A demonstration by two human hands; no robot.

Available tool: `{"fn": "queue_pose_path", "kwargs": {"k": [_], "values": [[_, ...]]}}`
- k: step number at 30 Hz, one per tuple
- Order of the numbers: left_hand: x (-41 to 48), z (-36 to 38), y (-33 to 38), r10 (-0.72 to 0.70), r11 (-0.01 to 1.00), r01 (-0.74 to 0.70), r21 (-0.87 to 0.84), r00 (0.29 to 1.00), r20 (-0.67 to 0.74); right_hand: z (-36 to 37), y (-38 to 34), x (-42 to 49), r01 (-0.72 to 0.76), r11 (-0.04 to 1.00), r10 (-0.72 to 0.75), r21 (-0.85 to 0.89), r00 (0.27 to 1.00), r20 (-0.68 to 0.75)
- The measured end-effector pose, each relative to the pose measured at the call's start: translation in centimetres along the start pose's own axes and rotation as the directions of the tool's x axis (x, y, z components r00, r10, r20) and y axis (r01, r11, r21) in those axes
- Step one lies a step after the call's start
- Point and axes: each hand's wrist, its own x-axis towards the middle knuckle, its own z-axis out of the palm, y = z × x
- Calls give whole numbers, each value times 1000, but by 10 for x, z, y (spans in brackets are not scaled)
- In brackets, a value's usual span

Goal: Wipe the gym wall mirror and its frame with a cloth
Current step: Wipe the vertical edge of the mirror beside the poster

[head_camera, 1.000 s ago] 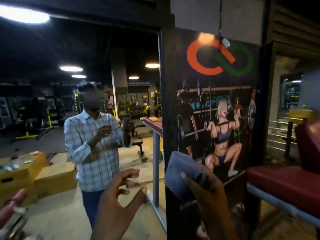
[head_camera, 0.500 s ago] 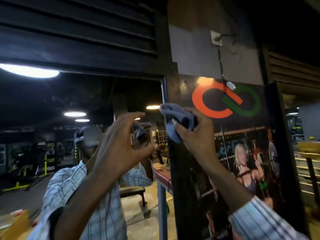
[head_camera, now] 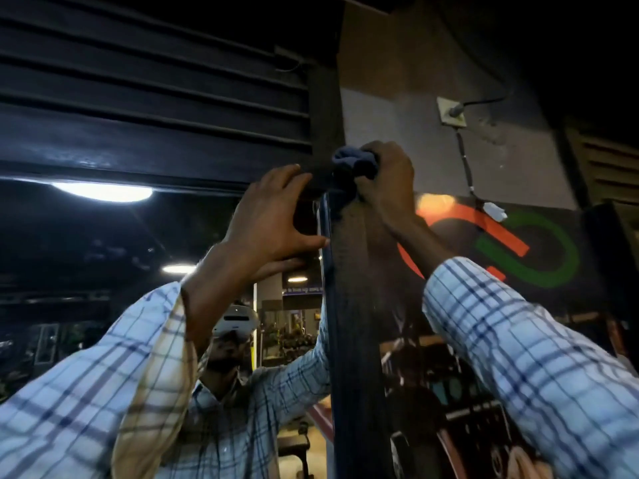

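Observation:
The wall mirror [head_camera: 103, 257] fills the left half and reflects me in a plaid shirt. Its dark vertical frame [head_camera: 356, 305] runs down the middle. At the frame's top right corner my right hand [head_camera: 387, 181] grips a bunched blue-grey cloth [head_camera: 349, 167] and presses it against the frame. My left hand [head_camera: 273, 216] is raised beside it with spread, slightly bent fingers. The fingertips touch the frame's top edge, the thumb points at the vertical frame, and the hand holds nothing.
Dark horizontal slats [head_camera: 155, 98] sit above the mirror. Right of the frame hangs a gym poster [head_camera: 518, 271] with an orange and green logo. A wall socket [head_camera: 451, 112] with a dangling cable sits above the poster.
Both hands have risen from about waist height to the frame's top corner. The cloth went up along the frame, and my view tilted upward.

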Motion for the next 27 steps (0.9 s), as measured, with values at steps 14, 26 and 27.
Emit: {"fn": "queue_pose_path", "kwargs": {"k": [14, 26, 27], "values": [[44, 38, -5, -34, 992, 34, 121, 999, -7, 48, 19, 5, 286, 954, -300, 96, 931, 210], [39, 36, -13, -7, 981, -6, 195, 998, 62, 20, 28, 16, 424, 891, -451, 161, 787, 422], [38, 35, -12, -12, 980, -2, 199, 998, 69, 21, 32, 20, 396, 910, -413, 120, 850, 327]]}}
